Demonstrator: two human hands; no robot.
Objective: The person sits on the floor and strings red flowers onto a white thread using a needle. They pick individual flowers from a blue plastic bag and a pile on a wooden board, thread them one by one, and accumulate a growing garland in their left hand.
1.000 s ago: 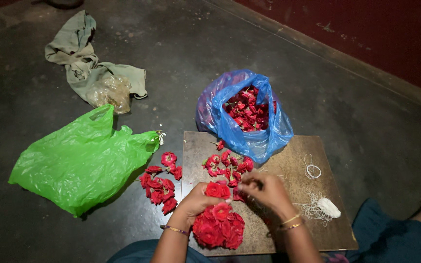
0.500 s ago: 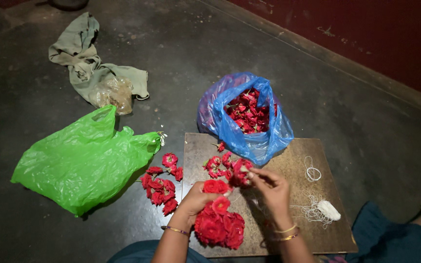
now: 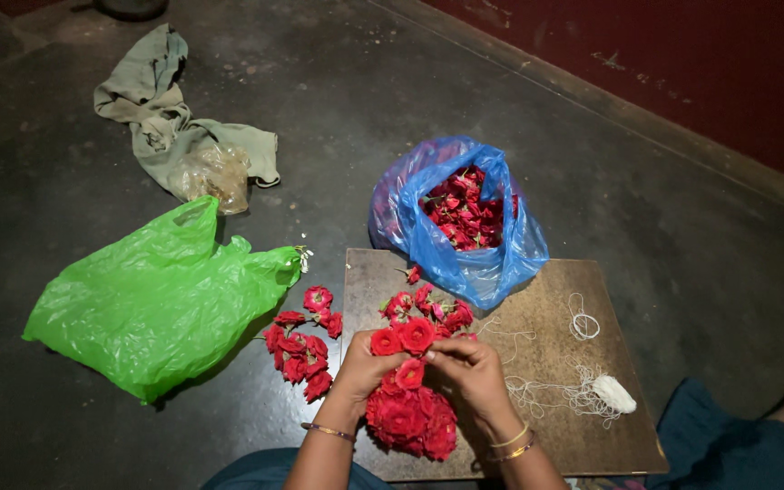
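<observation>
Dark floor (image 3: 592, 181) fills most of the frame; a red wall (image 3: 682, 54) runs across the upper right.

Green plastic bag (image 3: 161, 299) — largest item, lying crumpled at left centre. Grey-green cloth (image 3: 151, 109) bunched in the upper left, with a clear crinkled bag (image 3: 215, 172) resting against its lower end.

Blue plastic bag (image 3: 465, 259) at centre, mouth open, full of red roses (image 3: 465, 209); its lower edge lies on the far side of a brown board (image 3: 555, 408) that sits flat on the floor in the lower centre.

On the board, just below the blue bag, a small scatter of loose roses (image 3: 424, 304). A second loose pile (image 3: 301, 349) lies on the floor between the board's left edge and the green bag.

Rose garland (image 3: 407, 413) — a dense bunch of strung red blooms at lower centre, hanging between both hands over the board's near edge. Left hand (image 3: 360, 367) has its grip closed on the garland's top roses; right hand (image 3: 469, 367) is pinched closed against the same cluster, fingertips touching the left. Bangles on both wrists.

White thread (image 3: 546, 390) trails from the hands toward the right to a small white spool (image 3: 612, 392); a separate thread loop (image 3: 583, 322) lies just above it.
</observation>
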